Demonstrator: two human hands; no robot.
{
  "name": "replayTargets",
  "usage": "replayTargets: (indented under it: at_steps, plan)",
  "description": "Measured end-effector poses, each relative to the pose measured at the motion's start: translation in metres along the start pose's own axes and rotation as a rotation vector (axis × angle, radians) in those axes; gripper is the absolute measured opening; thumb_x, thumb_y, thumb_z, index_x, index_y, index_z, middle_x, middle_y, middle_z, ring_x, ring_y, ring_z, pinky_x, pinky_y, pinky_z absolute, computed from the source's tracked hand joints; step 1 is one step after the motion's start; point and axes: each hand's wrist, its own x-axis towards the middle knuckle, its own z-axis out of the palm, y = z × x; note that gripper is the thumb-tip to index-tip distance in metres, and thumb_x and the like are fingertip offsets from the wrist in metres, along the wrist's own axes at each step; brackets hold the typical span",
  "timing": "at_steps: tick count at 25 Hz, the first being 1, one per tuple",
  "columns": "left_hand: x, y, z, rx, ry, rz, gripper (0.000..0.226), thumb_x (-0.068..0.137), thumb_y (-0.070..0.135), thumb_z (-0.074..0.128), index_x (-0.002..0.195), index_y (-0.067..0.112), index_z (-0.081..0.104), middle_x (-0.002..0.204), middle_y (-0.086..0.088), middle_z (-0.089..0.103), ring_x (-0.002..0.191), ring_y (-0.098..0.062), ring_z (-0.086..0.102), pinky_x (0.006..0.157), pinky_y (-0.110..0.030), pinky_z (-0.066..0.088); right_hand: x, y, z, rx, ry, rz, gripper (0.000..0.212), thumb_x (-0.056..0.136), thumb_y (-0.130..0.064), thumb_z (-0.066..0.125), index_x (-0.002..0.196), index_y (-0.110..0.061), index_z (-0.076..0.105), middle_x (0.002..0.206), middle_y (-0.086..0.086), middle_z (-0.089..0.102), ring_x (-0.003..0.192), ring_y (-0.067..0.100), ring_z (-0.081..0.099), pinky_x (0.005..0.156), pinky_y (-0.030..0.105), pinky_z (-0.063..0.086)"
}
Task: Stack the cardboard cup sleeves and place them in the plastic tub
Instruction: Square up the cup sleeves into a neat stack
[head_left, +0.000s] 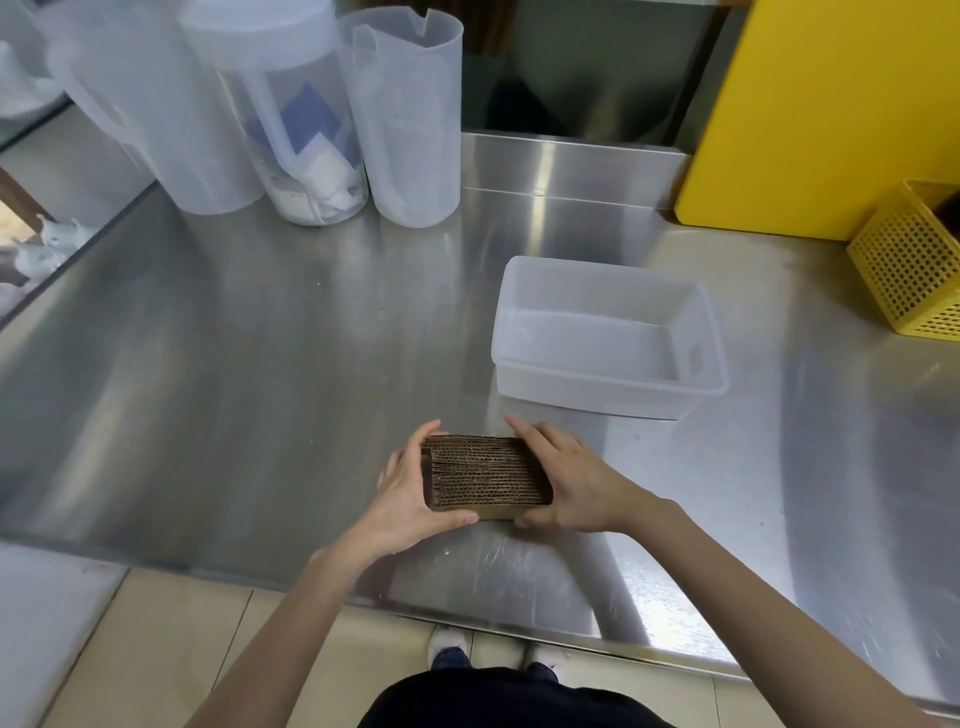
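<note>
A stack of brown corrugated cardboard cup sleeves (485, 475) stands on edge on the steel counter, near its front edge. My left hand (410, 491) grips the stack's left end, thumb in front and fingers over the far side. My right hand (569, 486) clamps the right end the same way. The translucent white plastic tub (605, 389) sits just beyond and to the right of the stack, with nothing visible inside it.
Three tall translucent plastic jugs (311, 119) stand at the back left of the steel counter (234, 364). A yellow board (831, 104) leans at the back right, with a yellow perforated basket (914, 265) beside it. The counter's front edge runs just below my wrists.
</note>
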Motion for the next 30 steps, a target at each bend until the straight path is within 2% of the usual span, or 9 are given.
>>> replayTargets:
  at_steps: [4,8,11,14,18,22,24,26,30]
  plan:
    - [0.004,-0.003,0.003,0.016,-0.017,-0.010,0.103,0.064,0.029,0.078,0.139,0.028,0.007,0.144,-0.009,0.027,0.134,-0.025,0.023,0.113,-0.041,0.019,-0.017,0.015,0.000,0.178,0.039,0.105,0.120,0.062,-0.041,0.076,0.143,-0.016,-0.010,0.150,0.010,0.024,0.137,0.023,0.028,0.115,0.036,0.024]
    - [0.008,-0.006,0.005,0.008,-0.023,0.008,0.106,0.065,0.031,0.077,0.140,0.029,0.003,0.146,-0.005,0.027,0.135,-0.022,0.021,0.114,-0.040,0.017,-0.023,0.019,0.011,0.222,0.038,0.158,0.125,0.054,-0.061,0.062,0.142,-0.014,-0.013,0.156,0.009,0.013,0.143,0.020,0.017,0.117,0.036,0.021]
    - [0.010,-0.003,0.012,-0.023,-0.024,-0.024,0.107,0.067,0.032,0.076,0.141,0.030,-0.001,0.149,-0.004,0.021,0.138,-0.024,0.015,0.115,-0.041,0.015,-0.016,0.014,0.022,0.329,0.079,0.150,0.113,0.065,-0.044,0.064,0.139,-0.016,-0.018,0.152,0.009,0.026,0.139,0.021,0.028,0.116,0.038,0.025]
    - [0.013,-0.007,0.014,0.039,-0.013,-0.025,0.105,0.065,0.038,0.076,0.141,0.030,0.004,0.148,-0.007,0.025,0.138,-0.024,0.017,0.114,-0.041,0.016,-0.014,0.015,0.026,0.380,0.128,0.155,0.104,0.070,-0.036,0.063,0.142,-0.009,-0.008,0.147,0.008,0.035,0.135,0.021,0.035,0.115,0.036,0.027]
    - [0.012,-0.015,0.003,0.054,-0.086,-0.030,0.098,0.066,0.038,0.074,0.139,0.037,0.010,0.145,-0.008,0.027,0.137,-0.025,0.018,0.115,-0.046,0.016,-0.016,0.021,0.024,0.430,0.134,0.153,0.097,0.074,-0.019,0.071,0.143,-0.013,0.003,0.140,0.002,0.044,0.126,0.015,0.044,0.108,0.024,0.031]
    - [0.011,-0.019,-0.006,0.074,-0.039,0.016,0.086,0.048,0.061,0.064,0.128,0.042,0.036,0.133,-0.002,0.047,0.130,-0.020,0.032,0.113,-0.040,0.027,-0.018,0.023,0.021,0.491,0.164,0.155,0.074,0.073,-0.006,0.071,0.133,-0.013,0.029,0.117,-0.008,0.053,0.099,-0.013,0.049,0.083,-0.006,0.032]
    - [0.013,-0.018,-0.007,0.085,0.001,0.025,0.087,0.047,0.062,0.064,0.127,0.035,0.042,0.129,-0.003,0.050,0.126,-0.020,0.037,0.110,-0.039,0.029,-0.017,0.024,0.019,0.473,0.187,0.159,0.067,0.072,-0.007,0.071,0.128,-0.013,0.035,0.114,-0.009,0.054,0.103,-0.003,0.052,0.077,-0.007,0.032]
    - [0.015,-0.016,-0.007,0.093,0.024,0.023,0.081,0.056,0.049,0.074,0.128,0.034,0.042,0.129,-0.006,0.048,0.126,-0.023,0.037,0.111,-0.040,0.027,-0.017,0.026,0.017,0.453,0.214,0.156,0.069,0.071,-0.011,0.073,0.129,-0.014,0.035,0.118,-0.007,0.054,0.111,0.011,0.053,0.079,-0.005,0.033]
    - [0.015,-0.019,-0.006,0.149,-0.019,0.032,0.081,0.064,0.043,0.075,0.133,0.037,0.034,0.135,-0.006,0.044,0.130,-0.026,0.030,0.111,-0.040,0.022,-0.018,0.026,0.022,0.399,0.170,0.164,0.085,0.072,-0.018,0.074,0.139,-0.016,0.021,0.135,0.001,0.051,0.122,0.020,0.050,0.093,0.015,0.034]
